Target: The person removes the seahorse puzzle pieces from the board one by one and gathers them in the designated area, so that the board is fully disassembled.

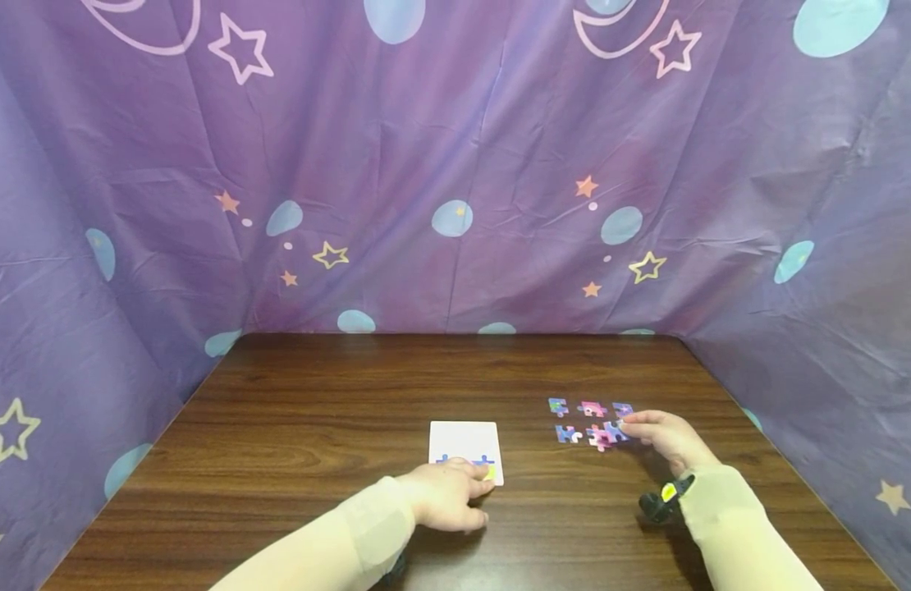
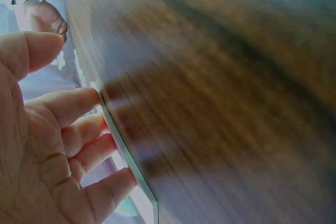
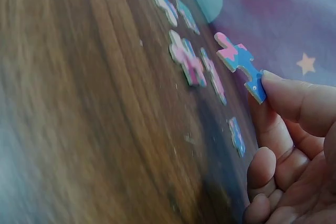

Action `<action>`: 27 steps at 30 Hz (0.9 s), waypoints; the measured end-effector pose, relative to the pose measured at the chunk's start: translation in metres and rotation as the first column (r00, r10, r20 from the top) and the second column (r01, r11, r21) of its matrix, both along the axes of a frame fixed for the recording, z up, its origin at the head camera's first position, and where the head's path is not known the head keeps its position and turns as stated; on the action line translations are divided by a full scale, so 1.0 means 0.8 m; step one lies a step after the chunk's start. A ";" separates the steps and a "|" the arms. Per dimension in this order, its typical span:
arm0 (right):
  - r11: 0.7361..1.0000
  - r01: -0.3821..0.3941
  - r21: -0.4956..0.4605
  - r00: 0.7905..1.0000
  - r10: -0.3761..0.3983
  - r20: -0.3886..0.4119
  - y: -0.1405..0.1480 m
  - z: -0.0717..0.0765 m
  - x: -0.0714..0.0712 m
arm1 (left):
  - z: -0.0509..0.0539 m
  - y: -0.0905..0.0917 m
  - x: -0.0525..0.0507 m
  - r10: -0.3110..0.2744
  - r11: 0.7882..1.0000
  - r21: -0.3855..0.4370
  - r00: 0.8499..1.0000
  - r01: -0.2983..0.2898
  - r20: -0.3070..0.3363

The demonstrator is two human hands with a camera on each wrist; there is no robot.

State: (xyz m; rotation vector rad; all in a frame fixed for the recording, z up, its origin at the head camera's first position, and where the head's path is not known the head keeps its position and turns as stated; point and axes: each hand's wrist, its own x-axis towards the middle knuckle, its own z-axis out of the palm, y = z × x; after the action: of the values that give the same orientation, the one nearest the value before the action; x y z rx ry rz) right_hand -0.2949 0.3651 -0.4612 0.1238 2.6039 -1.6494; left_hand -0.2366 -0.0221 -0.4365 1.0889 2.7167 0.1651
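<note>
My right hand [image 1: 670,435] pinches a blue and pink jigsaw piece [image 3: 240,64] between thumb and finger, lifted off the table in the right wrist view. Just left of that hand lie several loose jigsaw pieces, among them a pink one [image 1: 592,409] and a blue one [image 1: 565,433]. A white square puzzle board [image 1: 463,435] lies flat near the middle of the table. Across its lower part rests my left hand [image 1: 448,495], fingers extended with their tips on the board's edge. Blue and yellow pieces sit along that lower part, partly hidden by the fingers.
The brown wooden table [image 1: 315,410] carries the board and pieces. A purple curtain [image 1: 426,164] with stars and moons surrounds its back and sides. A dark wrist camera [image 1: 656,506] is strapped below the right hand.
</note>
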 end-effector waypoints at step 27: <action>0.971 0.066 0.231 0.997 -0.056 -0.051 0.012 -0.002 0.004 | 0.003 0.001 0.001 0.014 1.000 -0.005 1.000 -0.014 0.010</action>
State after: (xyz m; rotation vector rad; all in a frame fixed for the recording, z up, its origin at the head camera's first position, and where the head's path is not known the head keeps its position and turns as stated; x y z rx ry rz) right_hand -0.2919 0.3750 -0.4626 0.1811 2.8464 -1.3709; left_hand -0.2360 -0.0213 -0.4340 1.0649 2.7152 0.1648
